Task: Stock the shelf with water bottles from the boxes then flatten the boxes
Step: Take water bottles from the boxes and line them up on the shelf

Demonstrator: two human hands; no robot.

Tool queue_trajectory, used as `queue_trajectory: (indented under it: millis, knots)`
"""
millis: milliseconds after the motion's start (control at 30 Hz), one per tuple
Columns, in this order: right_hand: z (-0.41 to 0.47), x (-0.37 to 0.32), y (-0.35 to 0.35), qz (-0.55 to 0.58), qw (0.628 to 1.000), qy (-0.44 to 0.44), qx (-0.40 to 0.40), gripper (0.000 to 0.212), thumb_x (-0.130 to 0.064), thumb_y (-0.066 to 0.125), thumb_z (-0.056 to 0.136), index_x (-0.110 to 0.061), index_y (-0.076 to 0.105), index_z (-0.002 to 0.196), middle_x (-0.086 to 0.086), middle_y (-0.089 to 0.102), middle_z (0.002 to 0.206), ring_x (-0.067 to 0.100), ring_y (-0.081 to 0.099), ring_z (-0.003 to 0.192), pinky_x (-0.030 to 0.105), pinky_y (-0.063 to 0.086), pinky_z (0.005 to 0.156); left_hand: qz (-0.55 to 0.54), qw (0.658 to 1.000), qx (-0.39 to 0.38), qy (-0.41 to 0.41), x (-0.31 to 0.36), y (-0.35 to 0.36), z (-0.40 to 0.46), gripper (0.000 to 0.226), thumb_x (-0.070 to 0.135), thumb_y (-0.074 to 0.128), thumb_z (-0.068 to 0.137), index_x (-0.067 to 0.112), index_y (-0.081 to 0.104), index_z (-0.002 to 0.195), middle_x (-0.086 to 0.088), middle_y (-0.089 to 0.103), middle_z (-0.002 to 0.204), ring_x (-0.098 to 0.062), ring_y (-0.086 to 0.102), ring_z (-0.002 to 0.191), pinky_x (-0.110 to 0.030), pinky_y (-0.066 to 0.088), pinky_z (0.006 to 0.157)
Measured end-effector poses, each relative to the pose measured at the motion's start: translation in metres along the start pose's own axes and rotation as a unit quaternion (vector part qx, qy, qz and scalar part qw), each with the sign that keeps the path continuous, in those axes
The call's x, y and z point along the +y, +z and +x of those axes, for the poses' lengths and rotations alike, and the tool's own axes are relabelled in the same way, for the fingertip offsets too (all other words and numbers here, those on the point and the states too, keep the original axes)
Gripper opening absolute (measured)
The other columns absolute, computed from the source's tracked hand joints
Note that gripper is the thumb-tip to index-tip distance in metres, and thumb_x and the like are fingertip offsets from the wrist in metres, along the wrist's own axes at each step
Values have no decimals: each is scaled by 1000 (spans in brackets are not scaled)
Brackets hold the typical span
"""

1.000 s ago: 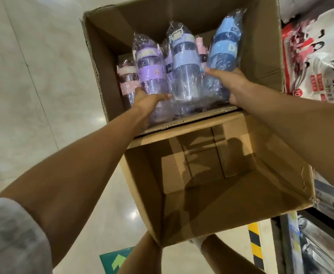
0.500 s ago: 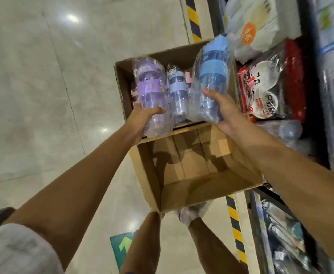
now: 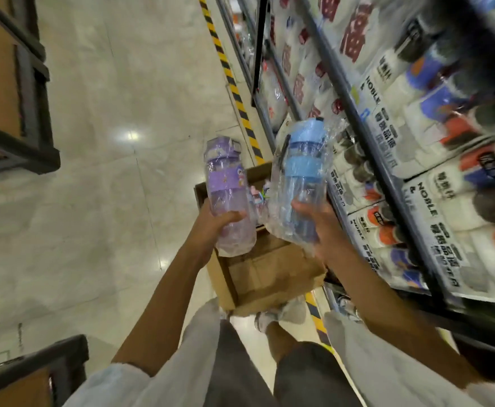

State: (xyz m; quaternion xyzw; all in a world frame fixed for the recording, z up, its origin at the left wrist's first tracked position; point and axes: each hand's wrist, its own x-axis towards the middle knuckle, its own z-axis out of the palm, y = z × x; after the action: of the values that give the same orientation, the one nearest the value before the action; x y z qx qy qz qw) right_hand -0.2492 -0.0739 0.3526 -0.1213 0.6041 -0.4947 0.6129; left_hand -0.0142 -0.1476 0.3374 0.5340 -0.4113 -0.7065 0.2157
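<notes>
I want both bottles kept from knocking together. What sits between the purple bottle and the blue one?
In the head view, only tops of bottles left in the box show between the purple bottle and blue bottle.

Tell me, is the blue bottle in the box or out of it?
Out. The right hand holds the blue bottle above the box.

Yellow-black hazard tape (image 3: 234, 92) crosses the pale tiled floor (image 3: 108, 171).

This is a shop aisle. A tall shelf (image 3: 366, 133) on the right is packed with rows of boxed goods (image 3: 434, 218) in repeated packaging. A polished tiled floor (image 3: 108, 171) runs alongside, with yellow-and-black hazard tape (image 3: 231, 83) along the shelf's foot.
</notes>
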Motion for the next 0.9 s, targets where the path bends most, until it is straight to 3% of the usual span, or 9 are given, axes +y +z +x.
queue_trajectory:
  millis: [67, 167, 233, 367, 467, 600, 733, 833, 900]
  knots:
    - [-42, -21, 5, 11, 1000, -18, 5, 58, -15, 86, 78, -19, 64, 131, 10, 74, 123, 36, 70, 116, 63, 53, 100, 0, 1000, -14, 24, 31, 15, -31, 61, 24, 85, 78, 23, 60, 134, -6, 75, 119, -28, 73, 109, -48, 60, 92]
    - [-97, -40, 9, 34, 996, -81, 7, 56, -14, 85, 77, -24, 66, 128, 5, 77, 118, 29, 73, 110, 53, 57, 98, 1, 998, -47, 52, 62, 32, -66, 63, 15, 86, 80, 24, 59, 136, -6, 75, 122, -30, 72, 112, -53, 59, 95]
    - [-135, -48, 12, 59, 992, -109, 9, 71, -24, 93, 70, -30, 64, 134, 7, 73, 128, 32, 68, 120, 56, 53, 103, 8, 993, -86, 75, 82, 42, -91, 60, 6, 82, 84, 19, 59, 137, -6, 76, 118, -30, 73, 107, -43, 62, 82]
    - [-207, -50, 10, 95, 978, -179, 59, 93, -33, 100, 58, -31, 57, 140, 6, 70, 134, 30, 66, 125, 51, 51, 104, 32, 984, -156, 81, 105, 64, -133, 43, 4, 76, 89, 9, 59, 128, 4, 72, 78, -6, 68, 61, -19, 53, 53]
    - [-262, -44, 12, 104, 958, -235, 126, 66, -15, 88, 76, -37, 58, 131, -6, 75, 125, 19, 71, 117, 42, 58, 96, 92, 974, -198, 59, 115, 77, -161, 69, 40, 94, 72, 8, 59, 123, -13, 72, 103, -28, 74, 93, -38, 62, 79]
    - [-329, -19, 4, 153, 924, -280, 211, 55, -13, 73, 81, -36, 59, 129, -6, 76, 122, 17, 73, 110, 32, 62, 83, 129, 957, -249, 71, 110, 101, -196, 42, 6, 78, 89, 22, 54, 120, 0, 68, 106, -14, 71, 93, -27, 56, 71]
    - [-395, 13, -7, 184, 891, -308, 280, 72, -20, 88, 78, -31, 55, 141, -1, 74, 127, 20, 73, 113, 33, 63, 80, 125, 920, -366, 69, 97, 129, -240, 58, 4, 89, 74, 9, 62, 125, -28, 70, 113, -32, 76, 92, -40, 60, 78]
    - [-446, 32, -16, 179, 870, -329, 321, 95, -43, 97, 54, -35, 55, 139, -4, 76, 122, 18, 74, 110, 30, 62, 78, 103, 902, -418, 30, 84, 154, -276, 94, 12, 96, 51, 10, 59, 138, -24, 73, 118, -44, 71, 105, -52, 54, 92]
    - [-478, 42, -23, 182, 852, -351, 344, 95, -42, 100, 56, -40, 53, 138, -11, 77, 116, 9, 75, 103, 24, 61, 75, 113, 892, -438, 22, 76, 171, -302, 96, 10, 100, 49, 15, 61, 136, -18, 75, 119, -41, 72, 108, -53, 54, 97]
